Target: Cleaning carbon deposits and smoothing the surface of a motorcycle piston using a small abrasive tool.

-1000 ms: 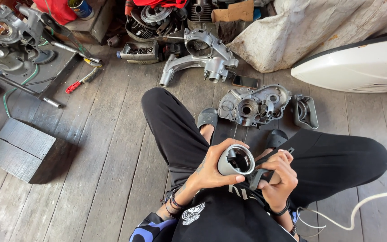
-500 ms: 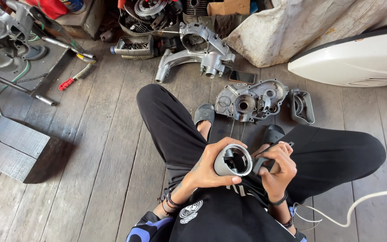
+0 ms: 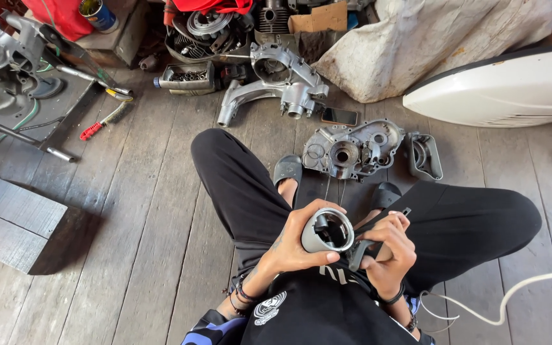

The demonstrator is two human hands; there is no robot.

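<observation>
**Grey metal cylinder held over the lap**

A person sits cross-legged on the weathered grey plank floor (image 3: 129,211), in black trousers. The left hand (image 3: 295,246) is wrapped around a short grey metal cylinder with a hollow, dark bore (image 3: 327,230), its open end tilted up toward the camera. The fingers are clamped on the cylinder's outer wall, with the thumb along its lower rim. Just to the right of the cylinder, touching it, the right hand (image 3: 388,252) is closed on a thin black strip-shaped piece (image 3: 378,233) that runs from the cylinder's lower right edge up past the fingertips. What that piece is cannot be told.

Beyond the cylinder, past the knees, lies a flat silver cast-metal engine case half with round openings (image 3: 352,150), and just right of that a small grey oblong metal cover (image 3: 424,156). Farther beyond the cylinder sits a larger silver engine casing with a long arm (image 3: 276,83). Far to the upper right of the cylinder is a white curved body panel (image 3: 499,89). Well to the cylinder's left rests a dark grey square block (image 3: 17,223), and to its upper left a red-handled tool (image 3: 103,121).
</observation>
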